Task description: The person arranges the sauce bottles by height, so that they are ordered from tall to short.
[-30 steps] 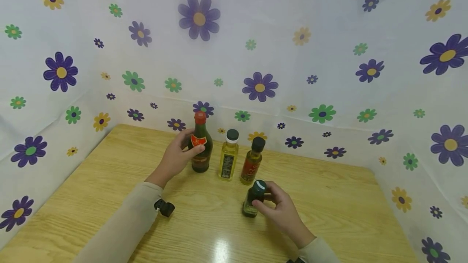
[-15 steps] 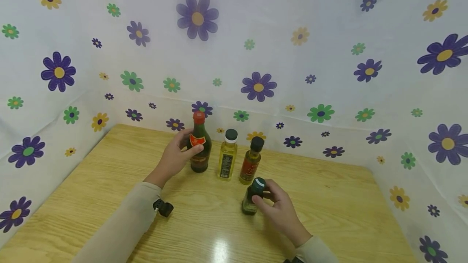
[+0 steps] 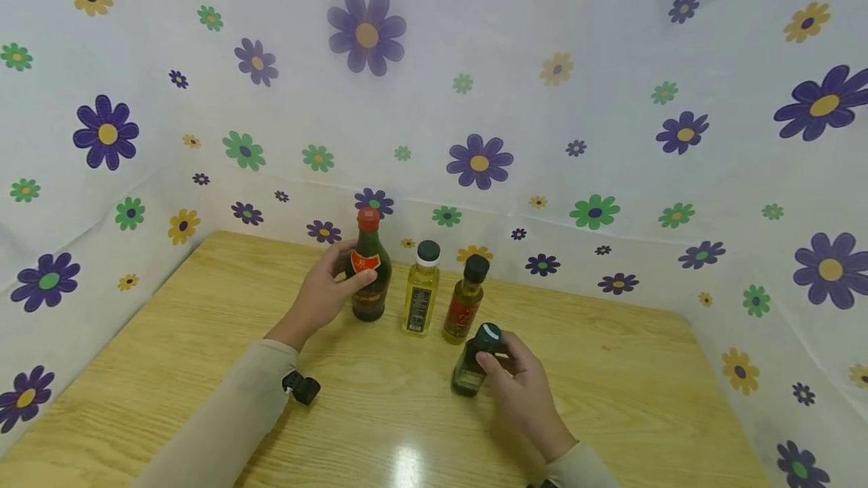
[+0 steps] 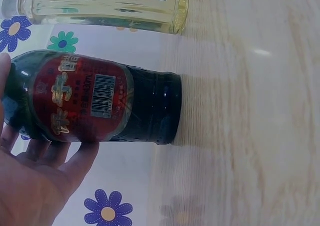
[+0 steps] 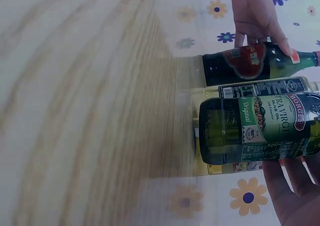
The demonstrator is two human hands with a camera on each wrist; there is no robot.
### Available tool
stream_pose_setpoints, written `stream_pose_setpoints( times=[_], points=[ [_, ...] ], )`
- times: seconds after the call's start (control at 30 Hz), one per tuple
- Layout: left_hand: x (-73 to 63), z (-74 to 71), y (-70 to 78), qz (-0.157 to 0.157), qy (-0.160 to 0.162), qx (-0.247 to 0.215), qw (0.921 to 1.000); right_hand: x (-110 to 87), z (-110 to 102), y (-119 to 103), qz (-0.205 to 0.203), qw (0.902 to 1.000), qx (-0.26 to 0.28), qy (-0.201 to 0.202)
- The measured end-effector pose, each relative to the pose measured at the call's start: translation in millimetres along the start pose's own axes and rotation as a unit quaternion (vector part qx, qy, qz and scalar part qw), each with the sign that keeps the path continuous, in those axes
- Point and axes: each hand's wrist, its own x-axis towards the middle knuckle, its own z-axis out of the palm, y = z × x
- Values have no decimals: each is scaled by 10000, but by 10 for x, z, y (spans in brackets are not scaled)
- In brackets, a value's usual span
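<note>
In the head view my left hand (image 3: pixel 322 296) grips a dark green vinegar bottle (image 3: pixel 369 307) with a red cap, thumb across its front. The left wrist view shows the red label and barcode on this vinegar bottle (image 4: pixel 95 98), its base at the tabletop. My right hand (image 3: pixel 529 394) holds a small olive oil bottle (image 3: pixel 469 369) with a dark green cap, thumb in front and fingers behind; its top leans right. In the right wrist view a green and red label shows on the olive oil bottle (image 5: pixel 272 121). The back of the vinegar bottle is hidden.
Between the hands stand a clear bottle (image 3: pixel 418 307) of yellow oil and a black-capped bottle (image 3: pixel 464 315) with a red label. They stand upright on the wooden table (image 3: pixel 380 413), just beyond the olive oil bottle. A flower-patterned sheet (image 3: pixel 407 111) encloses the back and sides.
My right hand and the olive oil bottle have shifted slightly away from me, and the bottle's top tips more to the right. My left hand keeps its grip on the vinegar bottle.
</note>
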Motion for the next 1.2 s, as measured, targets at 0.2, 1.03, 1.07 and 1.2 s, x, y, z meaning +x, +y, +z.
stream_pose_setpoints(
  times=[0.2,1.03,1.07,1.2],
  points=[
    [-6,1,12,-32,-7,-32,10000,42,-77,20,-302,9993,137,158],
    [134,-7,-305,162,87,124,9998,257,-307,167,102,9949,441,903],
    [133,-7,-303,159,87,132,9997,265,-307,176,107,9947,448,918],
    [122,-8,-295,130,90,129,9998,294,-308,195,151,9943,424,964]
  ],
)
